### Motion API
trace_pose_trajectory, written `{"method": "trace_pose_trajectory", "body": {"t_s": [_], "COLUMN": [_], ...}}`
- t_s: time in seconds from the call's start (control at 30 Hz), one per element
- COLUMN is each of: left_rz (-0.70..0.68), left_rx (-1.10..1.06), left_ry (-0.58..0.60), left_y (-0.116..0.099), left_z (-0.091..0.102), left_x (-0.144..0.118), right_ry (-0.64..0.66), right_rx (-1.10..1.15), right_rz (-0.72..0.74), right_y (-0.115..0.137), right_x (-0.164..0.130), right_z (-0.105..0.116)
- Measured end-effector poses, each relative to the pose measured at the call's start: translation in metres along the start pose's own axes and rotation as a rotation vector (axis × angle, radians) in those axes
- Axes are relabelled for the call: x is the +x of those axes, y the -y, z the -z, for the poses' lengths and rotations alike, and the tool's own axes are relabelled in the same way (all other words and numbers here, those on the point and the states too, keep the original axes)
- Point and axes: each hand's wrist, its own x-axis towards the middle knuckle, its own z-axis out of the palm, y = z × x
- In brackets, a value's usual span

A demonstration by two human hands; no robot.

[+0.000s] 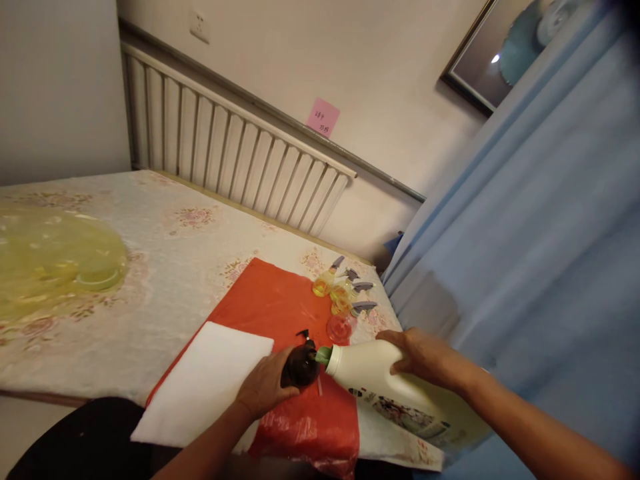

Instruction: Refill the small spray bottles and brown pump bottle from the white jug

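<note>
My left hand (267, 385) is wrapped round a small dark brown bottle (301, 366), which rests over the red sheet. In my right hand (425, 355) is a large cream jug (373, 367) with a printed label, tipped on its side. Its green spout (324, 355) meets the mouth of the brown bottle; whether liquid is flowing I cannot tell. A black pump top (306, 335) shows just behind the bottle. Beyond it stand several clear spray bottles (341, 300) with grey triggers and yellow liquid, and a round container (340, 327) with pinkish red contents.
A red plastic sheet (280, 293) and a folded white cloth (205, 380) lie on the flowered tablecloth (165, 267). A translucent yellow inflated-looking object (55, 260) sits at the left. Behind the table is a radiator (225, 133); a blue curtain (525, 233) hangs at the right.
</note>
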Motion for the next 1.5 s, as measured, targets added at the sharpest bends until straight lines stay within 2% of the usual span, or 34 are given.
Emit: {"method": "trace_pose_trajectory", "body": {"t_s": [0.87,1.5], "left_rz": [-0.025,-0.044], "left_rx": [0.005,-0.014], "left_ry": [-0.041,-0.034], "left_y": [0.0049,0.0054], "left_z": [-0.0028,-0.0026], "left_x": [0.0001,0.0005], "right_ry": [0.016,0.004], "right_rx": [-0.008,-0.015], "right_rz": [-0.020,0.001], "right_y": [0.0077,0.0039], "right_x": [-0.0027,-0.0007], "right_z": [0.0055,0.0043]}}
